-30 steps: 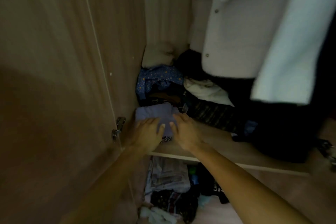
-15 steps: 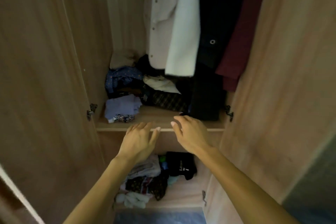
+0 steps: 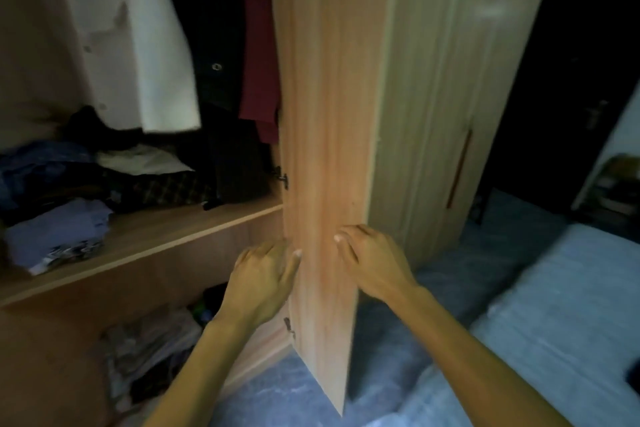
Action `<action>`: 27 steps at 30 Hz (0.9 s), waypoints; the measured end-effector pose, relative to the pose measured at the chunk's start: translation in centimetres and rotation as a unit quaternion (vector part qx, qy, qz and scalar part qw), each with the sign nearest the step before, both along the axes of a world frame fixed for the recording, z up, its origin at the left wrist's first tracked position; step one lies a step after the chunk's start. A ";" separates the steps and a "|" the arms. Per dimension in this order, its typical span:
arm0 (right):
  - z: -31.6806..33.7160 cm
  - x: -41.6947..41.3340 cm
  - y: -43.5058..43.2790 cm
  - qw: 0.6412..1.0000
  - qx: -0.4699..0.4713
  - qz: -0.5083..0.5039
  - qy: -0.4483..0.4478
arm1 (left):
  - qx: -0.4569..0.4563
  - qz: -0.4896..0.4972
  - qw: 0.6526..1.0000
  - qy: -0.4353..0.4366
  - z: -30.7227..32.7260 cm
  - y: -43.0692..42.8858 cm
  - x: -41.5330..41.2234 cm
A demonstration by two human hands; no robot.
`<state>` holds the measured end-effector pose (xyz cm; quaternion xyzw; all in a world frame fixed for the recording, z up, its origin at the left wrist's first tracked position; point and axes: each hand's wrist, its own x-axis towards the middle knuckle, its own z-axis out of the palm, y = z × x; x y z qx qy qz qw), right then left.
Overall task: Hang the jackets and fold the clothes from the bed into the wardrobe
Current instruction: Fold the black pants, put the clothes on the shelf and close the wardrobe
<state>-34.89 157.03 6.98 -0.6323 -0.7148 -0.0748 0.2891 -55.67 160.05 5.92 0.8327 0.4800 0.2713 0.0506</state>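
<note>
The wardrobe stands open, and its right door [image 3: 325, 149] juts toward me edge-on. A folded lilac garment [image 3: 59, 232] lies on the wooden shelf [image 3: 166, 239] at the left, beside a heap of dark folded clothes [image 3: 156, 184]. Above hang a white jacket [image 3: 138, 45], a black jacket [image 3: 214, 45] and a maroon garment [image 3: 258, 55]. My left hand [image 3: 263, 281] and my right hand [image 3: 372, 260] hover in front of the door, fingers loosely curled, holding nothing. The bed [image 3: 554, 322] with a light blue sheet lies at the right.
A lower compartment holds more crumpled clothes [image 3: 149, 347]. A closed wardrobe door with a long handle [image 3: 459, 168] stands behind the open one. A dark room door [image 3: 561, 97] is at the far right. The floor [image 3: 277, 395] is blue-grey.
My view has swung right, from the shelf toward the open door and the bed. Both hands have left the lilac garment on the shelf and pulled back, empty.
</note>
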 end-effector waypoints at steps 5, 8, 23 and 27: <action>-1.7 3.5 -9.2 0.993 -0.020 -0.119 0.011 | -0.026 -0.111 0.993 -0.016 -3.0 -5.3 6.1; -2.7 6.2 -15.7 0.981 -0.034 -0.188 0.029 | -0.054 -0.171 0.984 -0.016 -4.4 -8.5 9.8; -7.5 16.2 -39.8 0.902 -0.078 -0.408 0.118 | -0.154 -0.377 0.912 -0.054 -7.4 -27.3 25.3; -8.6 19.8 -45.1 0.895 -0.065 -0.422 0.129 | -0.155 -0.400 0.902 -0.044 -8.1 -31.7 29.8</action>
